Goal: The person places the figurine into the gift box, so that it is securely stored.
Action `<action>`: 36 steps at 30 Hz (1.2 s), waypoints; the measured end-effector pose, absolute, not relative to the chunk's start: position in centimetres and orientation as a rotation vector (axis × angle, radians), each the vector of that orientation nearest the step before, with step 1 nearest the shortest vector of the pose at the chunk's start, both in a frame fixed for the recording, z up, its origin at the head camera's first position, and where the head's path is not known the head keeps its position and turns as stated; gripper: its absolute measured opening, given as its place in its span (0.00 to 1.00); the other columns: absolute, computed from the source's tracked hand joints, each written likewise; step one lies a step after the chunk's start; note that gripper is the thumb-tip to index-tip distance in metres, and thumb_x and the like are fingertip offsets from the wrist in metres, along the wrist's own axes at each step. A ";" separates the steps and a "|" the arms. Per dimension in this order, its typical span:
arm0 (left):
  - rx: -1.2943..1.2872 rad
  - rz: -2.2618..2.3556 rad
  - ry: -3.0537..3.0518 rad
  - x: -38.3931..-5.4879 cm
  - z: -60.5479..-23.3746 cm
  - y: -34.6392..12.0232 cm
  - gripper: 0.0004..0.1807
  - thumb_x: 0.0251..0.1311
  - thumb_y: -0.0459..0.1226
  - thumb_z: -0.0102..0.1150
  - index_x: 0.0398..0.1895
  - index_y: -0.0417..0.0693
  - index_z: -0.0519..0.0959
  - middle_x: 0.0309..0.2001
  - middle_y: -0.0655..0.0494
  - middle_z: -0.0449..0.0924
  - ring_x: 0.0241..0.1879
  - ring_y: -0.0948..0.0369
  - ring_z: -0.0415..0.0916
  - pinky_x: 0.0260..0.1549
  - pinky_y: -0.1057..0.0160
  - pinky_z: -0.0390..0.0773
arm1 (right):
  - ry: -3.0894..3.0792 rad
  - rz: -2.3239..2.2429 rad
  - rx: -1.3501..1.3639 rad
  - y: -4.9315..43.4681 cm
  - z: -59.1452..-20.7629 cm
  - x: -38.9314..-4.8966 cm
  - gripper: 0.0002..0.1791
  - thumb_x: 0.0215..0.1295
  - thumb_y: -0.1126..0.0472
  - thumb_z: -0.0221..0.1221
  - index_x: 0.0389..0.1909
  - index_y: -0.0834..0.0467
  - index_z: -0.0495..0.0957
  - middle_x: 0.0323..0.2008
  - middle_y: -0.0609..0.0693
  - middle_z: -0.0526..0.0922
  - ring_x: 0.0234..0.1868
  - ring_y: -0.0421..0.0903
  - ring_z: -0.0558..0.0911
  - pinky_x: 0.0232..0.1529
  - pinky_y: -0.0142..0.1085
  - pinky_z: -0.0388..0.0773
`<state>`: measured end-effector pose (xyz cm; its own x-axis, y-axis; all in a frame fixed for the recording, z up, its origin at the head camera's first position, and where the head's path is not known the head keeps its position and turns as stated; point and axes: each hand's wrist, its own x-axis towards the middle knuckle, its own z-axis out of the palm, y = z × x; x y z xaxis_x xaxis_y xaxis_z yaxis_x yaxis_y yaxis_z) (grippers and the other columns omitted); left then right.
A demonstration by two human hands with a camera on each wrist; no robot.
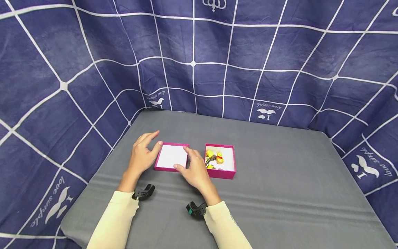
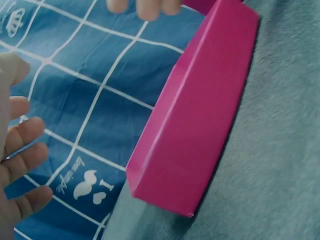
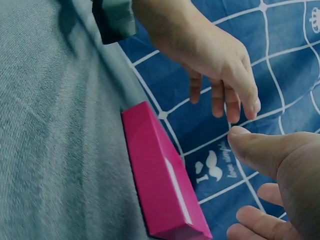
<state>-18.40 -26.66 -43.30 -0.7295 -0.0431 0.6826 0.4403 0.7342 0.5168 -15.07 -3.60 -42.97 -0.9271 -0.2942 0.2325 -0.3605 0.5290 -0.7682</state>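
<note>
A shallow pink box or lid (image 1: 166, 169) with a bare white inside lies on the grey surface, between the two hands. My left hand (image 1: 143, 155) hovers at its left side, fingers spread and thumb near the far left corner. At its right side, my right hand (image 1: 196, 170) is held with thumb and fingers apart, overlapping the edge in the head view. Both wrist views show a pink side wall (image 2: 185, 115), with the hands above it and nothing in their grasp. Just right of the right hand stands a second pink box (image 1: 222, 174) holding small yellow toy figures (image 1: 219, 158).
Grey cloth (image 1: 280, 180) covers the table, with folds running across its front part. A blue curtain (image 1: 242, 45) with white grid lines hangs behind and along the sides. Each wrist wears a black camera band (image 1: 196, 209).
</note>
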 end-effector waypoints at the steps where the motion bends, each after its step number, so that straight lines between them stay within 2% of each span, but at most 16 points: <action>1: -0.285 -0.896 -2.254 -18.3 -43.3 -26.8 0.23 0.61 0.40 0.66 0.60 0.48 0.81 0.51 0.49 0.84 0.54 0.51 0.78 0.56 0.51 0.73 | -2.690 1.373 0.570 -3.7 -43.1 -15.1 0.41 0.60 0.49 0.70 0.72 0.55 0.68 0.65 0.56 0.74 0.66 0.52 0.75 0.68 0.49 0.71; 6: -0.240 -0.930 -2.332 -18.1 -43.4 -26.9 0.23 0.64 0.43 0.64 0.62 0.49 0.80 0.53 0.51 0.83 0.55 0.53 0.79 0.57 0.51 0.74 | -2.687 1.370 0.563 -4.2 -44.0 -15.1 0.44 0.58 0.49 0.71 0.73 0.57 0.65 0.69 0.57 0.70 0.69 0.52 0.71 0.70 0.49 0.68; 14: -0.127 -0.983 -2.449 -18.0 -44.4 -27.3 0.23 0.67 0.46 0.61 0.62 0.50 0.80 0.55 0.50 0.82 0.53 0.51 0.79 0.48 0.48 0.77 | -2.692 1.428 0.521 -4.7 -45.1 -15.3 0.50 0.53 0.51 0.74 0.75 0.58 0.61 0.71 0.59 0.66 0.69 0.54 0.71 0.70 0.49 0.68; 21: -0.078 -0.939 -2.587 -18.0 -44.7 -27.3 0.27 0.67 0.49 0.58 0.63 0.45 0.78 0.56 0.45 0.81 0.52 0.48 0.82 0.51 0.45 0.77 | -2.712 1.479 0.474 -4.7 -45.6 -15.4 0.56 0.51 0.50 0.76 0.77 0.58 0.56 0.72 0.60 0.63 0.69 0.57 0.71 0.69 0.51 0.69; 25: -0.046 -0.922 -2.647 -18.4 -44.7 -27.3 0.28 0.67 0.51 0.58 0.63 0.43 0.78 0.53 0.44 0.82 0.49 0.49 0.82 0.49 0.46 0.77 | -2.728 1.491 0.464 -4.5 -45.5 -15.8 0.59 0.50 0.50 0.77 0.78 0.58 0.53 0.72 0.60 0.62 0.69 0.56 0.70 0.70 0.51 0.68; 33: -0.029 -0.856 -2.757 -18.7 -45.4 -27.7 0.29 0.66 0.54 0.57 0.62 0.44 0.79 0.48 0.46 0.84 0.42 0.53 0.82 0.44 0.49 0.77 | -2.766 1.480 0.423 -4.6 -45.8 -16.1 0.58 0.51 0.55 0.76 0.78 0.61 0.52 0.72 0.62 0.63 0.71 0.55 0.69 0.72 0.49 0.66; 36: -0.025 -0.850 -2.793 -18.6 -45.5 -27.7 0.30 0.66 0.55 0.58 0.61 0.44 0.80 0.47 0.48 0.84 0.40 0.54 0.83 0.42 0.50 0.78 | -2.776 1.475 0.409 -4.7 -46.1 -16.2 0.56 0.53 0.56 0.75 0.78 0.61 0.53 0.71 0.63 0.64 0.67 0.54 0.73 0.68 0.48 0.70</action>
<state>-18.62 -27.73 -45.49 -0.9753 -0.0482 0.2155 0.0800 0.8324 0.5483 -16.19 -4.67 -46.10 -0.9663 -0.2390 0.0954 -0.2128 0.5336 -0.8185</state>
